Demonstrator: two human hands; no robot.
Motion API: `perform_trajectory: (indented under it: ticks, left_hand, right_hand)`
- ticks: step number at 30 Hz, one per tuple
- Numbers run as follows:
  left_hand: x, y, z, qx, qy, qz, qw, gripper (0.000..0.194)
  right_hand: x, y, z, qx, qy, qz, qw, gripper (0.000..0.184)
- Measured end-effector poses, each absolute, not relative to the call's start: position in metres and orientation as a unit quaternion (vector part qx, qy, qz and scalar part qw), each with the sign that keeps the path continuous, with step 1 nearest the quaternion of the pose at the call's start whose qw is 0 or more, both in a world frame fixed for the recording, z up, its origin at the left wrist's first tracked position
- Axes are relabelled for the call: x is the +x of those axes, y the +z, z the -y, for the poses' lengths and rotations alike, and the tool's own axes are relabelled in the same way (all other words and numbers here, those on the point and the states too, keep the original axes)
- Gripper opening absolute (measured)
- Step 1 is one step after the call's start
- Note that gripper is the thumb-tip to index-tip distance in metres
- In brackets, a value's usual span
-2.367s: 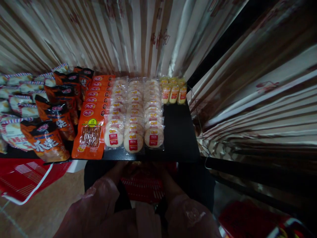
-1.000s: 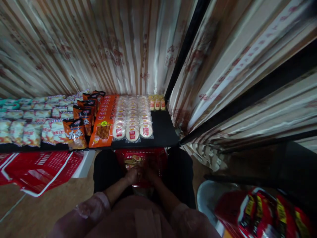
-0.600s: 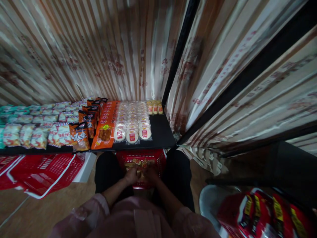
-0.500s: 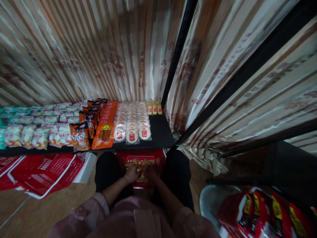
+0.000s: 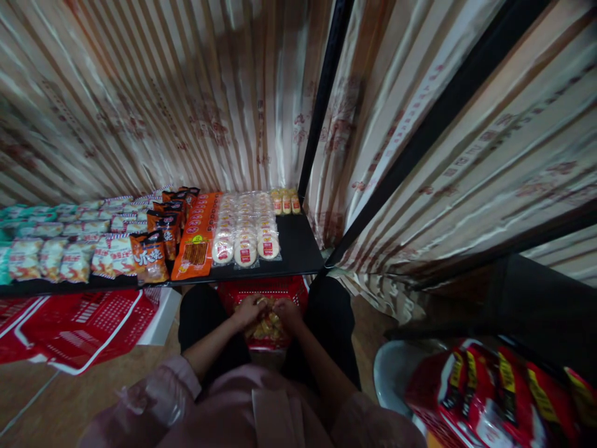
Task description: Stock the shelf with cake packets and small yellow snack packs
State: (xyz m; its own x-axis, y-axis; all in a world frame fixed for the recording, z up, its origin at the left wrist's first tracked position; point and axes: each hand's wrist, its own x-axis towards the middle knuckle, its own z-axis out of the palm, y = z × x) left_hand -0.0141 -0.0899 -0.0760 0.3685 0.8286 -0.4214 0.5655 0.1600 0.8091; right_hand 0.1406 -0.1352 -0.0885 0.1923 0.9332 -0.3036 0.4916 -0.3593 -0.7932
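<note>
A red basket [image 5: 298, 287] stands between my knees, its far side under the shelf edge. Small yellow-wrapped snacks [image 5: 268, 330] lie heaped in it. Above the heap, my left hand [image 5: 249, 310] has its fingers curled round some of these snacks. Close beside it, my right hand [image 5: 288, 312] is closed too, its fingertips at the same bunch. Dim light hides how many pieces each hand grips. Similar yellow-wrapped snacks [image 5: 286, 204] stand in a small group at the shelf's far right corner.
The black shelf [image 5: 298, 249] carries round crackers [image 5: 245, 252], orange flat packs [image 5: 192, 258], orange-black bags [image 5: 150, 258] and white bags [image 5: 109, 256]. More red baskets [image 5: 88, 326] are at left. A basin [image 5: 394, 373] and red packages [image 5: 504, 392] lie right; a black frame bar [image 5: 420, 155] crosses behind.
My hands have come up out from under the shelf edge and moved back toward me, now over the snack heap. The view has shifted, showing more of the basket and the right side.
</note>
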Motion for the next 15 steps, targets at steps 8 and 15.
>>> perform_trajectory:
  ticks: [8, 15]
  left_hand:
    - [-0.011, -0.038, 0.088, 0.523, 0.151, -0.55, 0.633, 0.017]
    - [-0.006, -0.02, 0.08, 0.506, 0.171, -0.56, 0.634, 0.034]
  right_hand:
    - [0.144, -0.081, 0.132, -0.692, 0.416, 0.509, 0.3, 0.018]
    - [0.145, -0.09, 0.123, -0.662, 0.425, 0.509, 0.349, 0.014]
